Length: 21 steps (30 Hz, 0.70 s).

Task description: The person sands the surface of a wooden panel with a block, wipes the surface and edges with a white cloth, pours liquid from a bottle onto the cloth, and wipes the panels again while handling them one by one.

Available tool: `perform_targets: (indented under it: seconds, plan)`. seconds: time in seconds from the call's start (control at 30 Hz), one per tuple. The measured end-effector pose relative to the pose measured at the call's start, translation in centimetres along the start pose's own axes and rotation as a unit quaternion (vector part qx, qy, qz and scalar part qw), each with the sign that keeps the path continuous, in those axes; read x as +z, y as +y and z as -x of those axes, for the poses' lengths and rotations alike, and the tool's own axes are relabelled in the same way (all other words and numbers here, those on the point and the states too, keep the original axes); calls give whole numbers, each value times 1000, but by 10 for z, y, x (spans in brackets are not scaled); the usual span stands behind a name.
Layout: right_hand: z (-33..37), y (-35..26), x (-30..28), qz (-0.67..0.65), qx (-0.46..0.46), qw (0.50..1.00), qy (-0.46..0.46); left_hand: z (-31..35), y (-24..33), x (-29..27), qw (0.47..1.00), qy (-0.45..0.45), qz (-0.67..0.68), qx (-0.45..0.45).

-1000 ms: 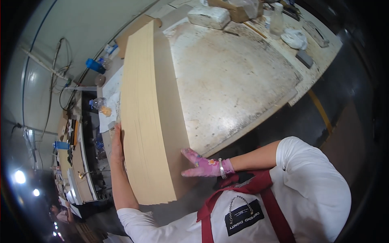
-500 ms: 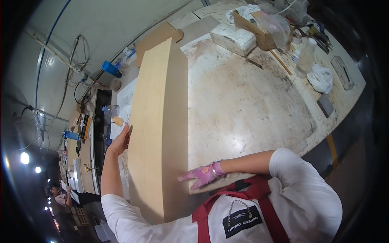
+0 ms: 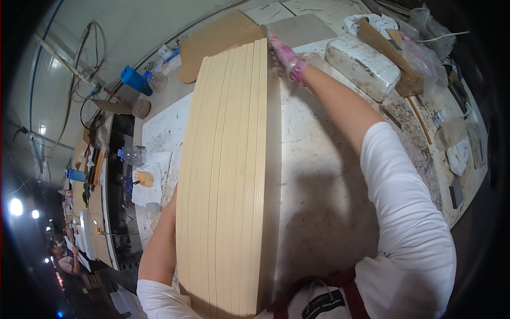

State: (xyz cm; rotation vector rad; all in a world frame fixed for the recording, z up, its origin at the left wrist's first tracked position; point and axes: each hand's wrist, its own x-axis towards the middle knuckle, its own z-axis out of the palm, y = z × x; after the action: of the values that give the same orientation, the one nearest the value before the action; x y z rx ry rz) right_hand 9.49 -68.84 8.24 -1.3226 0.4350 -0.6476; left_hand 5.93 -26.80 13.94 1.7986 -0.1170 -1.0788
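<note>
A tall stack of pale wooden boards (image 3: 226,175) stands on the worktable, the seams between its boards running lengthwise. Against its far right corner lies my right hand (image 3: 285,56), in a pink glove, fingers stretched along the side. Of my left arm only the forearm (image 3: 159,247) shows, reaching up along the stack's left side. The left hand itself is hidden behind the boards, so its fingers cannot be seen.
Left of the stack are a plastic bottle (image 3: 133,155), a paper sheet (image 3: 150,186) and a blue bottle (image 3: 136,80). Cardboard (image 3: 220,34) lies behind. A wrapped block (image 3: 362,66) and a stick (image 3: 419,119) lie right on the stained tabletop (image 3: 324,159). Another person (image 3: 66,260) is far left.
My right hand has moved from the stack's near right side to its far right corner. My left hand has slipped out of sight behind the stack, whose upper face now shows wider.
</note>
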Motion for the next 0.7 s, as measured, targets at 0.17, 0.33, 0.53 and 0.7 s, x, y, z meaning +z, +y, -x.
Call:
perform_targets:
  seconds: [0.17,0.33,0.53,0.7]
  plan:
    - [3,18,4,-41,15,996,79,7,1,11,999,-21,23,10]
    - [70,-8,-69,-230,49,969,80,28,-1,50,994,-101,32,22]
    - [238,-50,-194,-147,-69,977,138,55,-6,120,968,-252,13,3]
    - [396,-77,-295,-217,6,952,214,62,-9,188,917,-397,-29,-12]
